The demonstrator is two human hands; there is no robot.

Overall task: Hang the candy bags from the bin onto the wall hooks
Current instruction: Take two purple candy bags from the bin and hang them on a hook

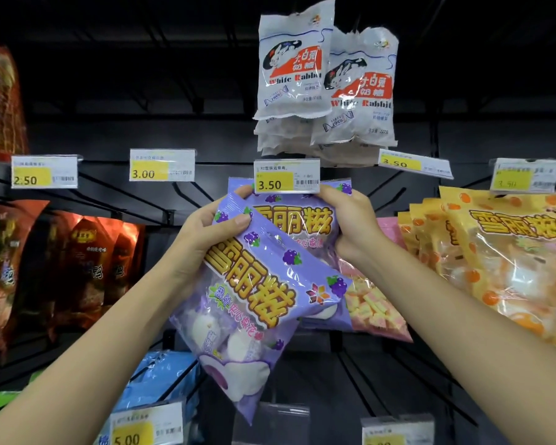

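A purple marshmallow candy bag (254, 290) with grape pictures is tilted in front of the dark hook wall, its top corner pinched by my left hand (206, 232). Behind it a second purple bag (302, 220) hangs under the 3.50 price tag (286, 176); my right hand (350, 226) grips its right edge. The hook behind the tag is hidden by the bags. The bin is out of view.
White Rabbit candy bags (321, 81) hang above. Orange bags (501, 255) hang at the right, a pink bag (376, 303) behind my right forearm, red-brown bags (87, 268) at the left. Bare black hooks (187, 191) stick out between. Price tags line the rows.
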